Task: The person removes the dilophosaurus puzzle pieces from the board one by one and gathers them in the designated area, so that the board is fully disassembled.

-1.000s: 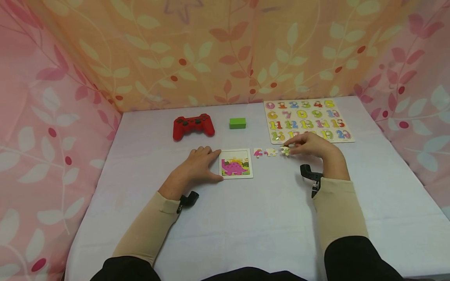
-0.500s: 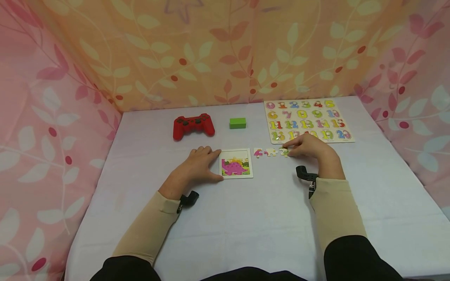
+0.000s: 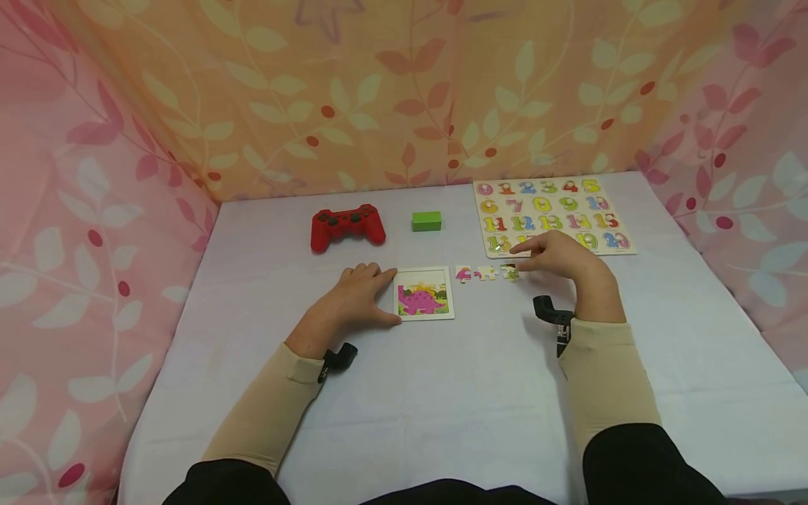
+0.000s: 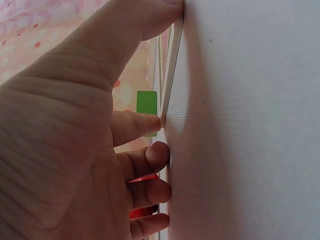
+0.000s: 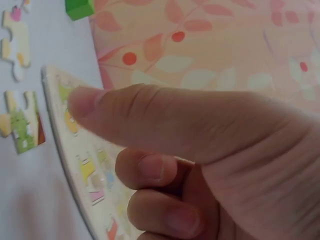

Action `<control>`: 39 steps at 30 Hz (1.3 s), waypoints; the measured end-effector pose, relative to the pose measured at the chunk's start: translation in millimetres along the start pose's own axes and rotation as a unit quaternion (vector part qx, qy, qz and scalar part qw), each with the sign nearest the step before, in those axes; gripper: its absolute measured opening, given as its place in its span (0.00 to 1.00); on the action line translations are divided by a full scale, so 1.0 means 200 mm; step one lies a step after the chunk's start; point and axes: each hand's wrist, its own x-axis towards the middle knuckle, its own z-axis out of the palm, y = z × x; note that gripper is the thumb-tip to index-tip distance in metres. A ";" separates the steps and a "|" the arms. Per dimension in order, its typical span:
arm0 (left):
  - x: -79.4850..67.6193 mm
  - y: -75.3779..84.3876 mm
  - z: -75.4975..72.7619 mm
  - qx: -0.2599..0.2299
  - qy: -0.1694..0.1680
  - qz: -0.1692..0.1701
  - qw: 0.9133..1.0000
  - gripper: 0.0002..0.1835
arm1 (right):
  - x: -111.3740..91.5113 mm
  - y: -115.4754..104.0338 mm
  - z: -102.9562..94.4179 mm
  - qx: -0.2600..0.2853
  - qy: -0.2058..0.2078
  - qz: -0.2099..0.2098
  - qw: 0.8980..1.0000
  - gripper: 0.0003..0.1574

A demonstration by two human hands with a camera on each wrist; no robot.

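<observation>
My left hand (image 3: 356,298) rests at the left side of a small square dinosaur puzzle (image 3: 424,301) in a white frame, thumb and index finger spread to its two left corners. In the left wrist view those fingers (image 4: 137,123) meet the frame's thin edge (image 4: 172,65). Beside the frame three loose pieces lie in a row: a pink one (image 3: 463,274), a pale one (image 3: 487,273) and a green one (image 3: 510,273). My right hand (image 3: 558,256) hovers just right of the green piece, holding nothing. In the right wrist view that piece (image 5: 22,122) lies apart from my thumb (image 5: 145,117).
A number puzzle board (image 3: 555,214) lies at the back right, partly under my right hand in view. Behind the dinosaur puzzle are a green block (image 3: 426,221) and a red game controller (image 3: 347,227). Patterned cloth (image 3: 404,91) walls the back and sides of the white table (image 3: 442,414).
My right hand has set the green puzzle piece down at the end of the row and let go, its fingers lifting slightly away. My left hand stays on the frame.
</observation>
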 end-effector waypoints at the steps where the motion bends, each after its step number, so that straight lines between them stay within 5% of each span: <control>1: 0.00 0.00 0.00 0.001 0.000 -0.001 1.000 0.57 | -0.01 -0.01 -0.01 0.004 0.008 0.000 1.000 0.29; 16: 0.01 -0.02 0.02 -0.015 0.006 0.008 1.000 0.54 | -0.17 -0.15 -0.07 0.023 0.130 -0.092 0.987 0.28; 29: 0.01 -0.06 0.05 -0.038 0.042 0.032 0.998 0.50 | -0.31 -0.34 -0.05 0.066 0.211 -0.204 0.954 0.15; 39: 0.02 -0.07 0.05 -0.031 0.052 0.041 0.997 0.49 | -0.32 -0.46 0.00 0.092 0.185 -0.270 0.940 0.14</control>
